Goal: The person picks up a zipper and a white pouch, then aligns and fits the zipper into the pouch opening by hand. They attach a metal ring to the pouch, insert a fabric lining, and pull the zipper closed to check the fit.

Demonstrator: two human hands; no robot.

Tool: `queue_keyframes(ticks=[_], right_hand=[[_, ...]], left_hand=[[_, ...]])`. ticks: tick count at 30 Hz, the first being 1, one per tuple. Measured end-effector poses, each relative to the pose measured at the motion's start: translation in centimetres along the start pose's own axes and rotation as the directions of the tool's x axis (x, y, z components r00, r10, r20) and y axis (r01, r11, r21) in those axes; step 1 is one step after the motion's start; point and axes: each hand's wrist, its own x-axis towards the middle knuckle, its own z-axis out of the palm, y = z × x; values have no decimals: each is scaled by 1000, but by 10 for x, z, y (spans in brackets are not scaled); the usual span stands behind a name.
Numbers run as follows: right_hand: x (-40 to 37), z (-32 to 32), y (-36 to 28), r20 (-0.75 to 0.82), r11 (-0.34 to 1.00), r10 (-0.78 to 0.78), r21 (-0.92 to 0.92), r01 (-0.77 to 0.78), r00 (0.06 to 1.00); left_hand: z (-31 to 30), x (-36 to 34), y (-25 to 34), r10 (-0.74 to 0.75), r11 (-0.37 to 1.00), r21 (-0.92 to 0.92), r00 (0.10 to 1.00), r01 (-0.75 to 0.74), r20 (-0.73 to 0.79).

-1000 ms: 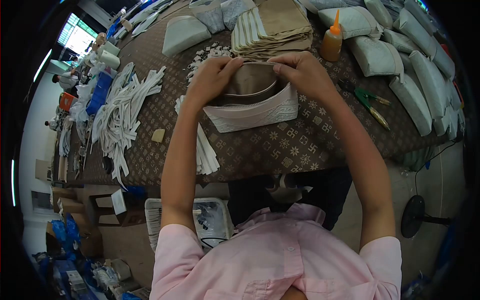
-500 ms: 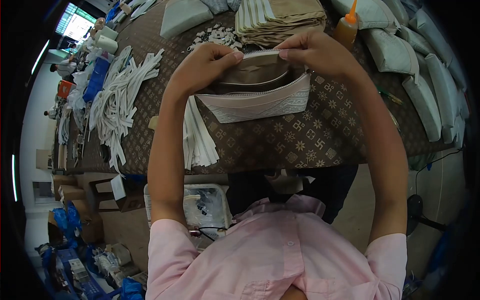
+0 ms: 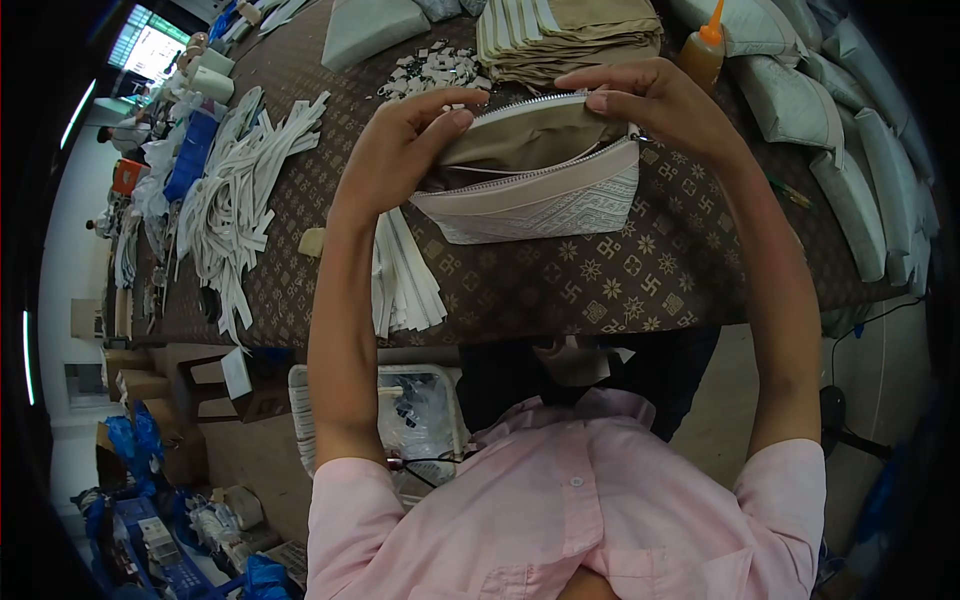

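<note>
I hold a pale pink zip pouch (image 3: 545, 200) with a patterned front above the brown patterned table (image 3: 600, 280). Its zip is undone and the beige lining (image 3: 520, 135) stands up out of the mouth. My left hand (image 3: 400, 150) pinches the left end of the lining's upper edge. My right hand (image 3: 655, 100) grips the right end of that edge, near the zip's end. The inside of the pouch is hidden by the lining.
A stack of beige linings (image 3: 560, 35) and an orange glue bottle (image 3: 700, 50) lie behind the pouch. Finished grey-white pouches (image 3: 850, 150) line the right side. White zip strips (image 3: 400, 275) and a larger heap (image 3: 240, 200) lie left. Small white pieces (image 3: 430, 70) are scattered behind.
Both hands have lifted the pouch slightly and tilted it, and the lining now stands higher out of its mouth. The view has shifted a little.
</note>
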Motion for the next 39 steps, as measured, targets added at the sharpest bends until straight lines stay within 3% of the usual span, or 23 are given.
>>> queue_keyframes(ticks=[3, 5, 11, 14, 19, 25, 31, 34, 38, 39], right_hand=[[1, 1, 0, 21, 998, -65, 23, 65, 998], [2, 2, 3, -15, 993, -97, -62, 96, 995], [2, -2, -8, 35, 970, 3, -243, 6, 999], [5, -4, -6, 51, 952, -30, -302, 44, 998], [3, -5, -4, 50, 967, -11, -252, 23, 999], [3, -3, -4, 44, 978, -6, -210, 15, 999], [3, -4, -13, 42, 966, 2, -259, 10, 999], [4, -7, -9, 59, 975, 11, -221, 2, 998], [6, -5, -7, 68, 980, -18, -199, 31, 998], [5, -3, -8, 64, 979, -18, -200, 31, 998]], left_hand=[[-1, 3, -4, -14, 999, -50, 1000, 15, 27], [-1, 2, 1, -12, 1000, -24, 1000, 12, 28], [0, 9, -4, 67, 996, 47, 996, -70, 67], [-1, 9, -2, 45, 995, 79, 992, -54, 119], [-3, 6, 1, 24, 995, 90, 989, -37, 144], [-6, 10, 3, -3, 973, 229, 986, -35, 165], [-12, 21, 3, 24, 882, 443, 952, -164, 306], [-10, 11, -8, 302, 821, 408, 910, -400, 284], [-15, 12, -9, 263, 838, 398, 915, -373, 304], [-16, 13, -5, 190, 853, 413, 927, -319, 324]])
